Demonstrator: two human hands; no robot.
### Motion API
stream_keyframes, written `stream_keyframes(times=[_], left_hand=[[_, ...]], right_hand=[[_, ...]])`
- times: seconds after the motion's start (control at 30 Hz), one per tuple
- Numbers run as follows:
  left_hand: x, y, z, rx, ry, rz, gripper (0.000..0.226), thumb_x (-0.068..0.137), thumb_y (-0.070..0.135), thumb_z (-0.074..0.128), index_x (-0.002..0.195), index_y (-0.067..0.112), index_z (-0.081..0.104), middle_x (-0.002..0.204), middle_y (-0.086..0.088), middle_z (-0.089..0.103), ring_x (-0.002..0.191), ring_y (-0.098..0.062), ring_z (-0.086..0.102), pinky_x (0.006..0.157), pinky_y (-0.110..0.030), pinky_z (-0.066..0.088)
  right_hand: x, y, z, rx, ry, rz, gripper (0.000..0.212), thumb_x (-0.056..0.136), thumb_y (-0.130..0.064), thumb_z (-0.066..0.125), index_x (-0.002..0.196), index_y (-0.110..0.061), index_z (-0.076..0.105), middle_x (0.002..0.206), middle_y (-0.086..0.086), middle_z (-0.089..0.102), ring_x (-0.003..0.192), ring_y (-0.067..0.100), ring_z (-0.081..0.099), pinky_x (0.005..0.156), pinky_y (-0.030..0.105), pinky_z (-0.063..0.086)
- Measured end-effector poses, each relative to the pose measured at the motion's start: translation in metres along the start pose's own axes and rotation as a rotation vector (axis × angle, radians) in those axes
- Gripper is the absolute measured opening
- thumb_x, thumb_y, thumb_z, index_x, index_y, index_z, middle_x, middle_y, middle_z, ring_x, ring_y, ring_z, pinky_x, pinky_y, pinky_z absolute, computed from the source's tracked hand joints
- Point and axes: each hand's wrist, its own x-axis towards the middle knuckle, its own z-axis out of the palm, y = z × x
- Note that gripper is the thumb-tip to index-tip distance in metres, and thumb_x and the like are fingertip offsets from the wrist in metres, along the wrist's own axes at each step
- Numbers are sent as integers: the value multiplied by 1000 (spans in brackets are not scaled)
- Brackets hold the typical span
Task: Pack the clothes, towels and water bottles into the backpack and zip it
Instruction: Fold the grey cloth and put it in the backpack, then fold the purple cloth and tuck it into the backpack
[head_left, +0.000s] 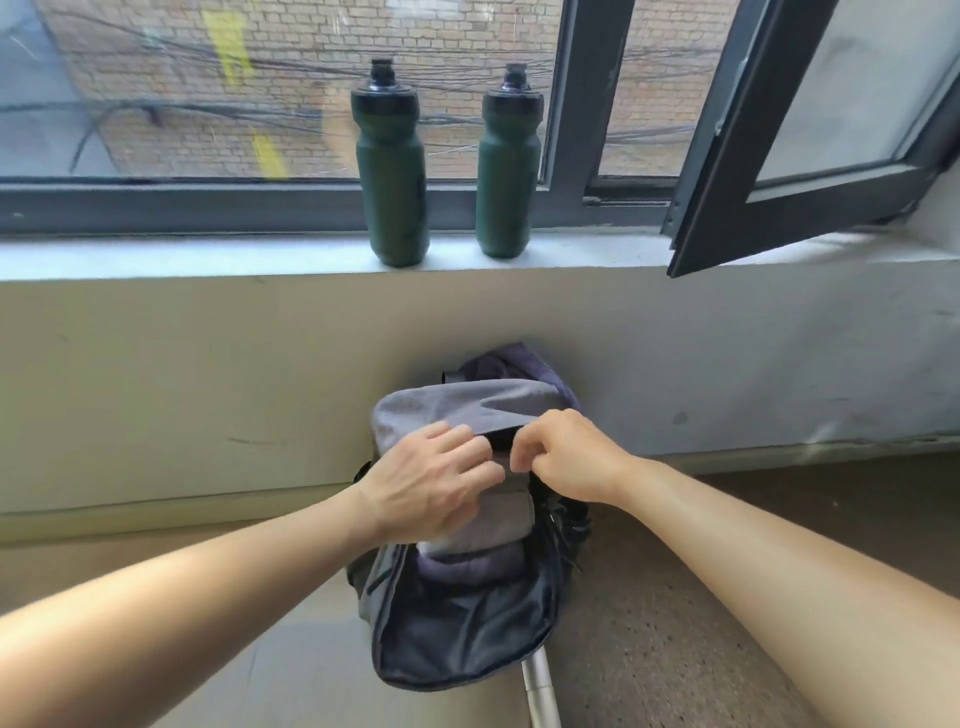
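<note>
An open grey and dark backpack (462, 629) stands on a pale surface against the wall below the window. Folded grey towels or clothes (506, 512) fill its main compartment, and a purple cloth (498, 364) bulges behind. My left hand (431, 480) presses on the folded stack, fingers curled at the edge of the grey front flap (457, 402). My right hand (563, 449) pinches the flap's dark edge beside it. Two dark green water bottles (394, 166) (508, 163) stand upright on the windowsill (208, 254), apart from both hands.
An open black window sash (810, 156) juts inward over the sill at the right. A metal tube (540, 686) pokes out below the backpack. Speckled carpet (701, 623) lies to the right.
</note>
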Motion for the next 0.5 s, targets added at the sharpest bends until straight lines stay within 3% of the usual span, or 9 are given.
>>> stream_keyframes(times=[0.07, 0.1, 0.2, 0.27, 0.33, 0.4, 0.43, 0.5], left_hand=[[12, -7, -10, 15, 27, -172, 38, 76, 22, 65, 113, 17, 69, 110, -5, 66, 92, -29, 59, 76, -42, 49], [16, -12, -10, 7, -39, -266, 53, 72, 27, 65, 124, 19, 66, 124, -5, 64, 105, -30, 58, 84, -42, 50], [17, -26, -3, -16, -265, -445, 77, 63, 29, 66, 139, 24, 58, 143, -1, 59, 122, -29, 56, 94, -42, 51], [12, -31, 6, -38, -283, -449, 56, 63, 24, 65, 119, 24, 69, 134, 2, 64, 114, -30, 62, 85, -41, 53], [8, -32, 11, -48, -230, -406, 31, 68, 25, 55, 95, 23, 70, 125, 3, 67, 103, -28, 64, 75, -39, 53], [1, -32, 15, -54, -206, -337, 20, 67, 26, 58, 85, 23, 66, 120, 6, 66, 96, -25, 62, 70, -37, 50], [-3, -32, 17, -54, -202, -307, 19, 65, 26, 63, 84, 24, 65, 119, 7, 65, 94, -23, 60, 69, -37, 49], [-8, -34, 20, -54, -187, -278, 19, 65, 26, 65, 83, 23, 64, 118, 7, 63, 92, -22, 57, 68, -37, 50]], right_hand=[[0, 1, -6, 29, 79, 48, 37, 78, -5, 51, 63, -30, 74, 80, -10, 73, 85, 12, 67, 84, 37, 58], [2, 2, -9, 45, 153, 83, 36, 75, -7, 52, 54, -31, 69, 76, -8, 72, 83, 15, 66, 82, 38, 58], [21, 14, -23, 121, 411, 205, 27, 76, -12, 54, 56, -27, 66, 80, 1, 71, 86, 29, 65, 79, 36, 55], [38, 23, -35, 189, 463, 256, 25, 81, -14, 55, 64, -27, 68, 93, 0, 68, 97, 30, 62, 83, 34, 51], [55, 35, -39, 293, 334, 292, 31, 88, -16, 52, 74, -33, 74, 107, -5, 67, 118, 28, 49, 97, 33, 41], [65, 46, -32, 329, 145, 341, 33, 95, -19, 49, 89, -35, 77, 117, -7, 66, 131, 28, 37, 113, 35, 29], [68, 51, -27, 309, 80, 341, 31, 97, -20, 50, 95, -35, 77, 124, -7, 66, 134, 28, 39, 118, 38, 27], [71, 55, -22, 316, 41, 324, 27, 98, -16, 55, 112, -22, 77, 131, 0, 67, 131, 26, 52, 115, 37, 37]])
